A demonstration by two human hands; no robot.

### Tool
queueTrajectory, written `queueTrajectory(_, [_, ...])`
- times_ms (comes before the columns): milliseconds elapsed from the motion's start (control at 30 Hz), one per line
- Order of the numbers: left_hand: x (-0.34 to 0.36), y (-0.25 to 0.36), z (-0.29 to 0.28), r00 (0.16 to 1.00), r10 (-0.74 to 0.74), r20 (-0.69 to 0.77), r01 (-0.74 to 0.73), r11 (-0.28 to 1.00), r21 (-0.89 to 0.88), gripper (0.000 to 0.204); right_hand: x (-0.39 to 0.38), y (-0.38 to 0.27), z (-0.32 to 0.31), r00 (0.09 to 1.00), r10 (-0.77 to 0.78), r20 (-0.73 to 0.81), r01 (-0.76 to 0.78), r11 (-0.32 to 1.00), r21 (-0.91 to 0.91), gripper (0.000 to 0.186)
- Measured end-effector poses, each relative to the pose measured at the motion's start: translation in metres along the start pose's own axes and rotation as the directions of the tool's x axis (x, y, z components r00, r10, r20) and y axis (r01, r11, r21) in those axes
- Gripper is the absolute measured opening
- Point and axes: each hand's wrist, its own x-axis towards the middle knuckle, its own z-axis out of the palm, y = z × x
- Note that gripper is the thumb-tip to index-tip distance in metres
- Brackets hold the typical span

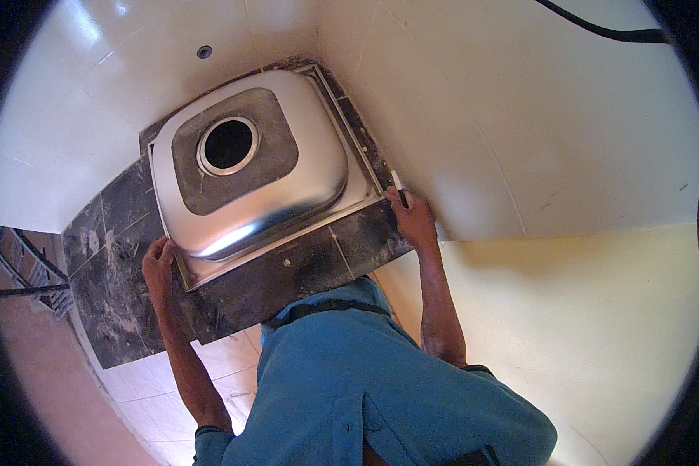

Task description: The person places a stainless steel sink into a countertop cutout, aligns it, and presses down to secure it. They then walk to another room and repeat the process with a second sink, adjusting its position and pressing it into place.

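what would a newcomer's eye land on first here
Most likely the shiny steel sink basin, lying upside down on the dark tiled countertop by the wall corner, with its round black drain hole facing up. Next come the person's hands at its near corners: the left hand at the left one, the right hand by the right one with a white-and-black pen.

Pale tiled walls (474, 116) met in a corner behind a dark, dust-smeared counter (116, 311), a small round fitting (204, 52) set into one — light gleamed off its glossy upper left. Lower right, a plain yellowish stretch (590, 311); lower left, whitish floor tiles (151, 380) lay near dark bars (31, 292).
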Motion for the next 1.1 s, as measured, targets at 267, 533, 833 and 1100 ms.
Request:
queueTrajectory(267, [-0.008,0.022,0.000,0.998,-0.010,0.064,0.019,0.990,-0.143,0.038,0.009,0.055,0.021,0.963,-0.261,0.069,0.258,0.965,0.053,0.040])
queueTrajectory(533, [-0.054,-0.008,0.004,0.978,-0.124,-0.169,0.045,0.911,-0.410,0.034,0.004,0.052,0.005,0.900,-0.409,0.150,0.430,0.888,-0.161,0.042])
queueTrajectory(833, [-0.119,-0.005,0.022,0.962,0.094,-0.257,-0.097,0.995,-0.001,0.048,-0.011,0.001,-0.010,0.975,-0.049,0.218,-0.021,0.951,0.310,0.042])
queueTrajectory(1100, [-0.120,-0.003,0.016,0.985,0.096,-0.143,-0.114,0.986,-0.119,0.056,-0.004,-0.002,-0.013,0.958,0.027,0.286,-0.180,0.834,0.522,0.045])
